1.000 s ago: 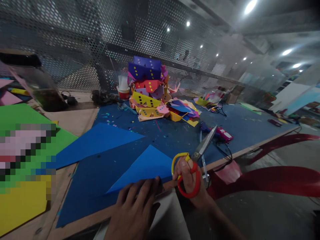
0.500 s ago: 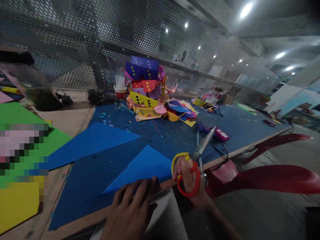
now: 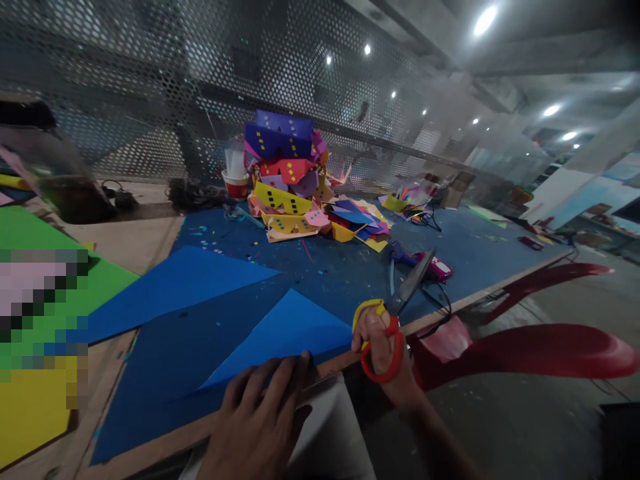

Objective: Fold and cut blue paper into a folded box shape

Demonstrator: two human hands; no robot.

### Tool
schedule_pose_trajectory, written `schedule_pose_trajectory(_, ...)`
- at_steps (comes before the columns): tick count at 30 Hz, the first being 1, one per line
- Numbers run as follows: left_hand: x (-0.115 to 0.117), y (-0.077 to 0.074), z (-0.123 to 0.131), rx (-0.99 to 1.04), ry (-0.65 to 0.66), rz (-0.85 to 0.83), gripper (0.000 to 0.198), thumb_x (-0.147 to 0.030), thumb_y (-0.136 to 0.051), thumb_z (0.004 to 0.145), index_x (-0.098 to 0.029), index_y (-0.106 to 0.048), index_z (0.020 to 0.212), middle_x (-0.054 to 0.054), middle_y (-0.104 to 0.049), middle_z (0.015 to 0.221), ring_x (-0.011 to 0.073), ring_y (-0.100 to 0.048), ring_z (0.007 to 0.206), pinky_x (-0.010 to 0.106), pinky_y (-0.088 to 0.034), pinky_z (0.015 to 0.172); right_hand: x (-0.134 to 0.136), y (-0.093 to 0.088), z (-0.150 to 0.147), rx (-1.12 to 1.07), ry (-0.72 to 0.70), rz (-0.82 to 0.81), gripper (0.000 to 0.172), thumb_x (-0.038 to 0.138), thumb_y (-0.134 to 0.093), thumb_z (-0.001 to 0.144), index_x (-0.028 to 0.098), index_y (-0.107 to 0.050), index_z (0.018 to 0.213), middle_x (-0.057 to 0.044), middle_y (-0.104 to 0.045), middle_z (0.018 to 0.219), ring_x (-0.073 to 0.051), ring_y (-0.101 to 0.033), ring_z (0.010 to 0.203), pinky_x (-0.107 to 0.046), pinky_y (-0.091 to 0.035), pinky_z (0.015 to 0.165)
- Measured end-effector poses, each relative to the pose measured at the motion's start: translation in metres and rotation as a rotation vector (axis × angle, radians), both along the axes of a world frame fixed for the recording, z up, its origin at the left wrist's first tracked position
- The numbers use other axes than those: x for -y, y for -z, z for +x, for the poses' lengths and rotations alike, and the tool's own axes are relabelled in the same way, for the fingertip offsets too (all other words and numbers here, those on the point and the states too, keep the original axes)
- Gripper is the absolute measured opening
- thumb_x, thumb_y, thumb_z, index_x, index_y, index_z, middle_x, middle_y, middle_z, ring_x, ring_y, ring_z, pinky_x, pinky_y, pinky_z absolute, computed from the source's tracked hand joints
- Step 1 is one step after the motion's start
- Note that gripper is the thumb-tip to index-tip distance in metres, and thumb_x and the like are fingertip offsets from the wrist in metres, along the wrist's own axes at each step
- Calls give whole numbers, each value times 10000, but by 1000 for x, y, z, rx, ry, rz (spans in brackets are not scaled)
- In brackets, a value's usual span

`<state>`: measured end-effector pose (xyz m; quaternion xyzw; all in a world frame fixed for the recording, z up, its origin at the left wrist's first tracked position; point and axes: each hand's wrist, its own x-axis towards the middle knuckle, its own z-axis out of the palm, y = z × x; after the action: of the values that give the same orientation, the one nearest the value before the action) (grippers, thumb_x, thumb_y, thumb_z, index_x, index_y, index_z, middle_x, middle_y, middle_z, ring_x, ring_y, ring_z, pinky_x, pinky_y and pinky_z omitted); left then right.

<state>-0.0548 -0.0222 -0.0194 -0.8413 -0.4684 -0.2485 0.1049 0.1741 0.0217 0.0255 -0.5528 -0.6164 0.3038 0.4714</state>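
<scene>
Dim light — oblong white ceiling lamps (image 3: 485, 21) glare high beyond the blue tabletop (image 3: 330, 280) — coarse pixelation past its left edge.

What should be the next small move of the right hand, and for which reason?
Probably the right hand should turn the scissors toward the nearer blue sheet: the blades point up and away from it, while the left hand lies over its near edge, seemingly able to steady it.
</scene>
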Motion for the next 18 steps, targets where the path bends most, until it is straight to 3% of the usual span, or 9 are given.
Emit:
schedule_pose_trajectory(4,0,-1,-1,2,-2,-6,465,-450,-631,964,-244,-600,1380,57,-734,1182,270,-584,1067,426,-378,914,-2,2,8,-14,-16,42,410,401,-404,1066,226,-545,723,-1,-587,702,-163,-550,657,-305,-449,712)
schedule_pose_trajectory(8,1,0,0,14,-1,-12,454,-458,-609,977,-244,-603,1378,65,-730,1187,273,-583,1080,432,-378,924,-4,6,16,-57,56,46,423,442,-393,1063,227,-533,726,-1,-570,699,-169,-533,653,-305,-439,677)
schedule_pose_trajectory(18,0,-2,1,26,10,-21,433,-428,-611,980,-256,-593,1377,47,-732,1217,269,-595,1074,431,-388,909,3,3,1,-51,39,67,424,448,-435,1048,213,-542,712,0,-581,674,-151,-548,618,-287,-446,653)
